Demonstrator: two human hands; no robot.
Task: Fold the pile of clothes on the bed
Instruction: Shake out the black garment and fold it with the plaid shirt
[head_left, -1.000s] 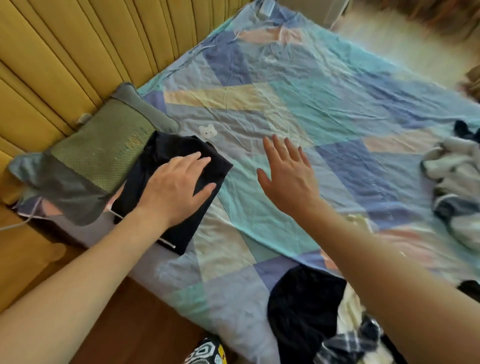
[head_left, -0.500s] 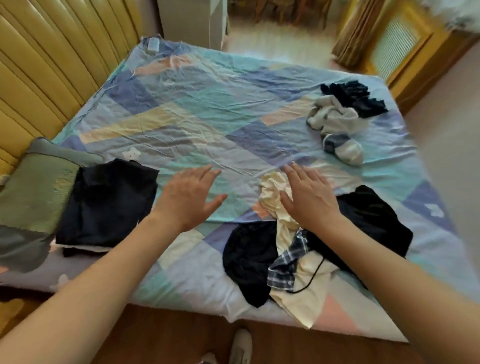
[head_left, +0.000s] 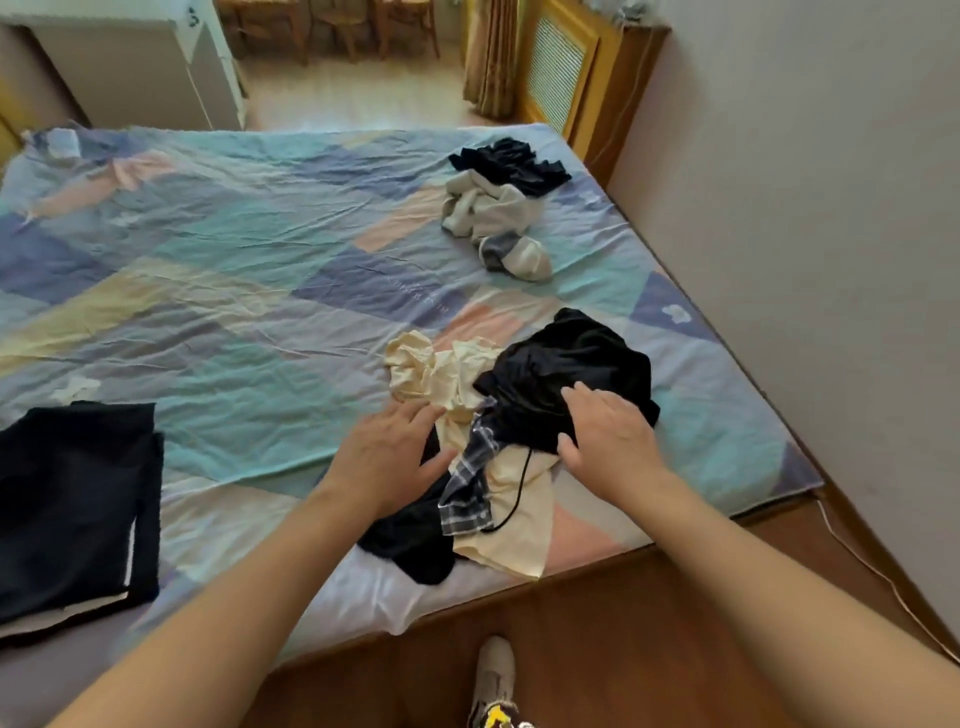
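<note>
At the bed's left edge, close to its near side, a dark navy folded garment lies flat and squared on the patchwork pastel bedsheet, so by the look of it you are between items, picking the next piece. Your left hand rests with fingers spread and nearly straight on the left side of the crumpled pile near the near edge, touching the cream cotton garment and a black piece beneath it, gripping nothing. A blue-and-white checked cloth hangs twisted through the middle of that heap, with a thin black cord looping over the cream fabric. Your right hand lies flat and relaxed on the black rumpled garment at the pile's right, pressing rather than pinching. The next move probably calls for closing on one item and drawing it free of the tangle, minding the cord. Toward the far right corner, a smaller heap of grey and dark clothes waits unfolded, well apart.
</note>
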